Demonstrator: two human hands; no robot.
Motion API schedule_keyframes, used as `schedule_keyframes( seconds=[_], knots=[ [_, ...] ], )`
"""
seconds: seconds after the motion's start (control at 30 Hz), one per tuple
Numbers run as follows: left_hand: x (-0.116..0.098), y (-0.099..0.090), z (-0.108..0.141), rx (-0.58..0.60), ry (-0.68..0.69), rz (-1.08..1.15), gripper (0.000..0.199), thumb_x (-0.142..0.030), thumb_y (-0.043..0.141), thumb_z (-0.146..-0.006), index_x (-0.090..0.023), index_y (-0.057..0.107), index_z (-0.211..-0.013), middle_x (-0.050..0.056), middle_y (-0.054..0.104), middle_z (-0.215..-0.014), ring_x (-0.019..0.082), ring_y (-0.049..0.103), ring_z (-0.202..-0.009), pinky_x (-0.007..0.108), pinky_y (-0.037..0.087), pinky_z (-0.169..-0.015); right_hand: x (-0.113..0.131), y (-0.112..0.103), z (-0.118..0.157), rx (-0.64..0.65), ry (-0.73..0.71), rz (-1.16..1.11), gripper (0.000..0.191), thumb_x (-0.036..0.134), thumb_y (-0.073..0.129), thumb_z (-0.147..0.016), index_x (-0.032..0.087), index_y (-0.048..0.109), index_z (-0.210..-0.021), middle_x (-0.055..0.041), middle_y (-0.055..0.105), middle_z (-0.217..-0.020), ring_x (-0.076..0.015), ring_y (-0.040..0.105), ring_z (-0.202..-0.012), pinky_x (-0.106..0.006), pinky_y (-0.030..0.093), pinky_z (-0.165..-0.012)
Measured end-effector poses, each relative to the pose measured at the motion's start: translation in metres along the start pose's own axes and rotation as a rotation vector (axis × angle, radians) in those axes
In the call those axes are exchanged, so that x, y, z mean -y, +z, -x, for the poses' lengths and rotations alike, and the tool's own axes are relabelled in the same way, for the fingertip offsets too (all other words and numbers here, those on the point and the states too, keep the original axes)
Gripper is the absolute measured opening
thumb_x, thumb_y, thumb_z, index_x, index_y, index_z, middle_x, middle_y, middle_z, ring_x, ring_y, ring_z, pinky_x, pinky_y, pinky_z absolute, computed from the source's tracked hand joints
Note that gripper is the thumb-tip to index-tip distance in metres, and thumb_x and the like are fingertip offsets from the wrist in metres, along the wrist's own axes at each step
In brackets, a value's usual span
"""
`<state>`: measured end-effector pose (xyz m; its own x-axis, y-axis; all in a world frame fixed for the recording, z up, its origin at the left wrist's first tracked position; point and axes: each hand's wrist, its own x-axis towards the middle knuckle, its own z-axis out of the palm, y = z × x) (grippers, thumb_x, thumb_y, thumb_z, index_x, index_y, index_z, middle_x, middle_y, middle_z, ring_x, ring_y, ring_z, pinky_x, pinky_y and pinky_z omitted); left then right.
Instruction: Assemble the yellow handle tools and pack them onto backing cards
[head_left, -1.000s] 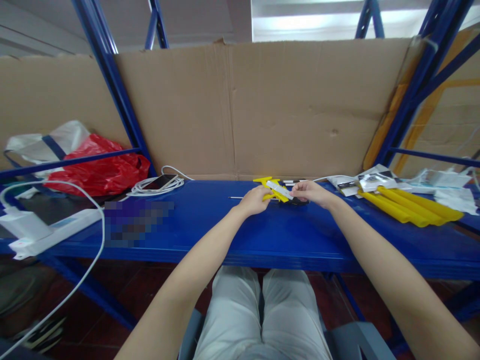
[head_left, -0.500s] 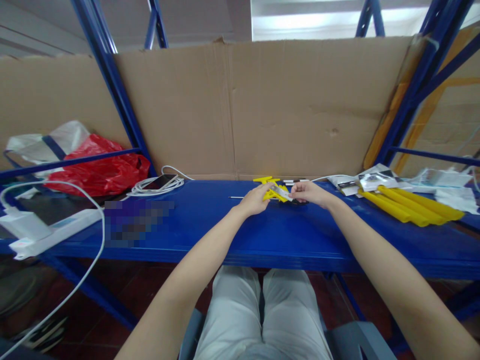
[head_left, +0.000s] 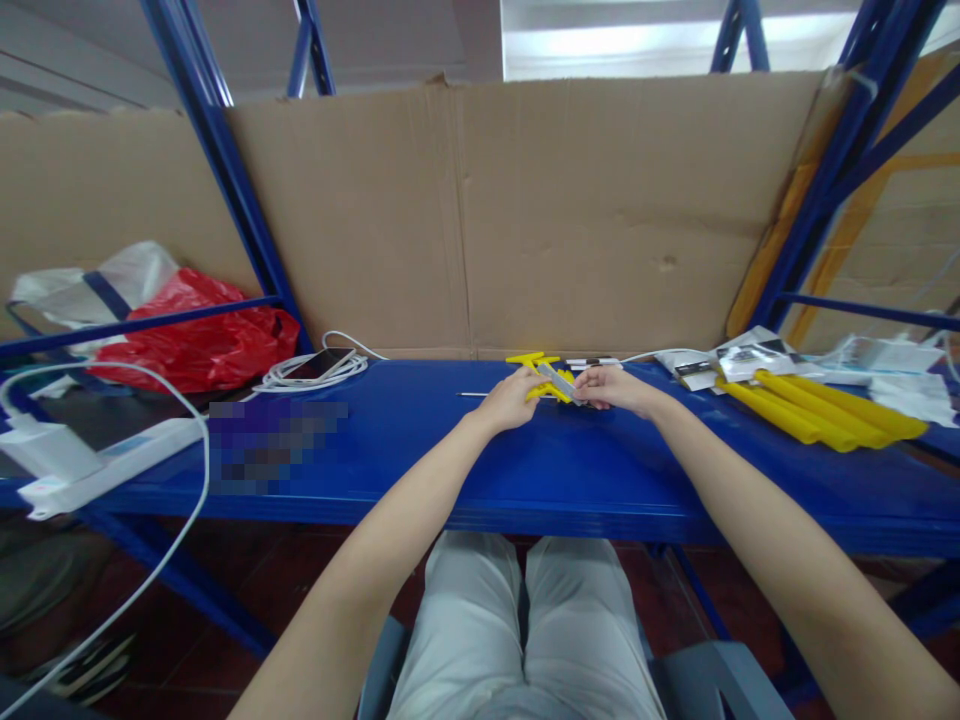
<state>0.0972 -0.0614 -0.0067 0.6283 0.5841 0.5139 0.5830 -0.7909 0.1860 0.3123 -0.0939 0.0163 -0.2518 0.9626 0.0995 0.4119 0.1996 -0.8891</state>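
Observation:
Over the back middle of the blue table, my left hand point(head_left: 517, 398) is closed at the left end of a flat grey strip point(head_left: 556, 379) and a yellow plastic piece point(head_left: 551, 392). My right hand point(head_left: 616, 388) pinches the strip's lower right end between thumb and fingers. The strip slants down to the right across the yellow piece. Just behind my left fingers lies another yellow part point(head_left: 531, 358). A thin rod, perhaps a screwdriver shaft point(head_left: 471, 395), sticks out left of my left hand; its other end is hidden.
Black-and-white pens or markers point(head_left: 591, 364) lie behind my hands. Yellow tubes point(head_left: 832, 410) and silver packets point(head_left: 757, 355) are at the right. Leftward are a coiled white cable point(head_left: 311, 375), a red plastic bag point(head_left: 202, 335) and a power strip point(head_left: 120, 465). Cardboard point(head_left: 585, 220) walls the back.
My right hand has shifted slightly left and its fingers have changed their hold at the strip's end. The strip has tilted a little; my left hand stays almost still.

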Motion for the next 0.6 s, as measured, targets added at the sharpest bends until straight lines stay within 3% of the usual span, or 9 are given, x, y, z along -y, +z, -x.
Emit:
schedule_keyframes(
  seconds=[0.23, 0.6],
  knots=[
    [0.002, 0.0, 0.002, 0.006, -0.012, -0.036, 0.049, -0.013, 0.05, -0.083, -0.022, 0.055, -0.131, 0.008, 0.056, -0.11, 0.019, 0.059, -0.099, 0.036, 0.047, -0.094, 0.004, 0.01, -0.001, -0.076, -0.002, -0.001, 0.023, 0.026, 0.071, -0.071, 0.017, 0.051, -0.063, 0.0047, 0.051, -0.045, -0.0039, 0.036, -0.037, -0.018, 0.024, -0.038],
    [-0.012, -0.008, 0.005, 0.024, -0.018, -0.089, 0.043, -0.014, 0.049, -0.086, -0.021, 0.058, -0.128, 0.008, 0.054, -0.112, 0.021, 0.058, -0.101, 0.035, 0.048, -0.092, 0.003, 0.013, -0.003, -0.1, 0.038, -0.069, 0.026, 0.024, 0.067, -0.077, 0.018, 0.046, -0.062, 0.0065, 0.043, -0.039, -0.0041, 0.034, -0.033, -0.018, 0.022, -0.036]
  ],
)
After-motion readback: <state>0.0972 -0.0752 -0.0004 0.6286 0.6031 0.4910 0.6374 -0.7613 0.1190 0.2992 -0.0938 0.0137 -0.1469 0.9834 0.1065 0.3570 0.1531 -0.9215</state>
